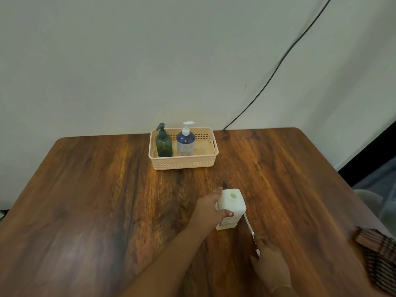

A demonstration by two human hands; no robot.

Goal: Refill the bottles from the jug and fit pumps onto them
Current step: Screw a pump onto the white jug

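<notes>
At the lower right of the frame, a person's right hand [270,263] pinches the head of a white pump [250,228], fingers pressed together around it, its thin tube slanting up toward a white bottle [231,207]. Just above, at lower centre, the left hand [211,207] wraps the side of that upright bottle, thumb in front and fingers curled behind; its round mouth is uncovered. Both stand on a dark wooden table [107,200]. A striped sleeve [379,254] shows at the right edge. Farther back, near the table's far edge at centre frame, a peach basket [184,162] holds a green spray bottle [164,143] beside a blue pump bottle [186,142], both upright. A black cable [278,67] crosses the pale wall at upper right.
</notes>
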